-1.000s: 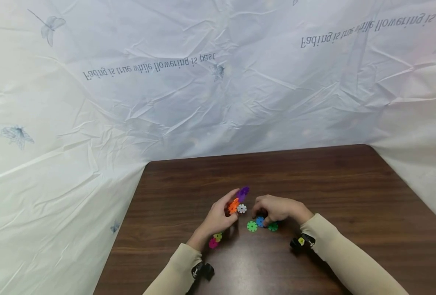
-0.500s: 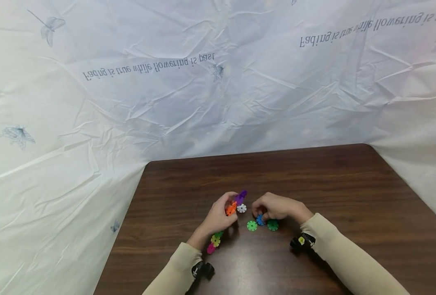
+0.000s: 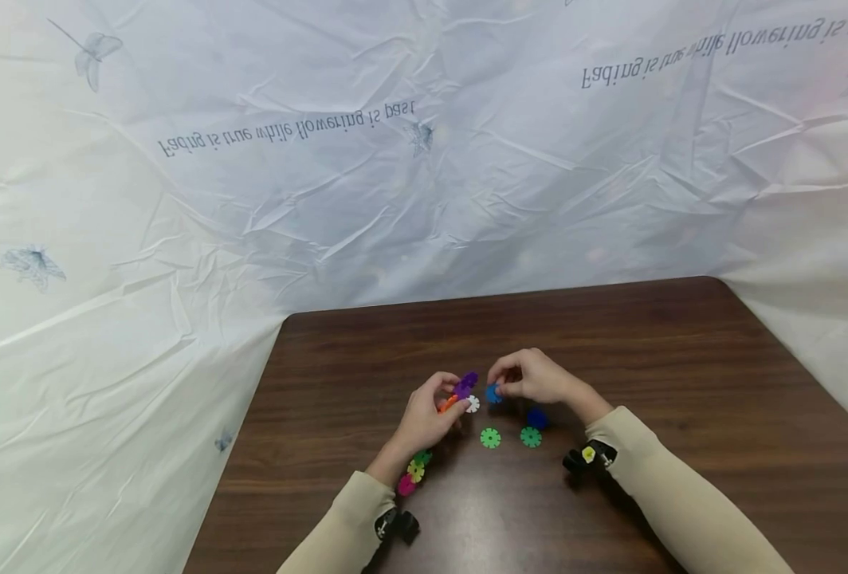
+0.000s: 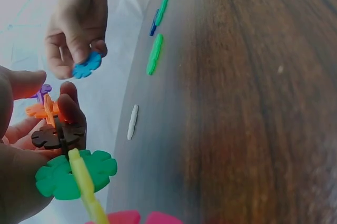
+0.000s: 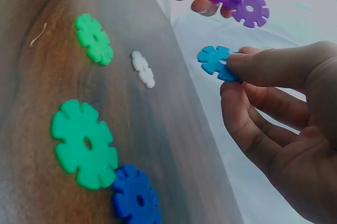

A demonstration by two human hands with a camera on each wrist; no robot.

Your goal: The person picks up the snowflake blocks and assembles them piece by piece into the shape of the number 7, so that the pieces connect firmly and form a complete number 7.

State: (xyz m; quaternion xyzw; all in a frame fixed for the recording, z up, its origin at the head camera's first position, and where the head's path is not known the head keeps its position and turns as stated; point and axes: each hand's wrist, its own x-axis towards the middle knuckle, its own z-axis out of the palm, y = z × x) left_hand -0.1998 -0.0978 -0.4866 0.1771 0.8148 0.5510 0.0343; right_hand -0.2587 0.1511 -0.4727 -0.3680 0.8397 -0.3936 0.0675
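Observation:
My left hand (image 3: 424, 416) holds a chain of snowflake discs slotted together. Purple pieces (image 5: 258, 17) form its far end. After them come an orange disc (image 4: 36, 110), a dark brown disc (image 4: 46, 138), a green disc (image 4: 97, 171), a yellow disc (image 4: 84, 179) and a pink disc (image 3: 406, 485). Between thumb and fingers, my right hand (image 3: 539, 377) pinches a light blue snowflake disc (image 5: 210, 60) above the table, a short gap away from the purple end. Part of the chain is hidden behind the left hand in the head view.
Loose discs lie on the brown wooden table (image 3: 610, 510): a white one (image 5: 141, 68), a light green one (image 5: 87, 31), a green one (image 5: 76, 163) and a dark blue one (image 5: 126, 192) touching or overlapping it. A white printed sheet (image 3: 367, 199) hangs behind the table.
My right hand has picked up the light blue disc and moved it up and toward the chain, uncovering the dark blue disc. The left hand's grip on the chain has shifted toward its purple end.

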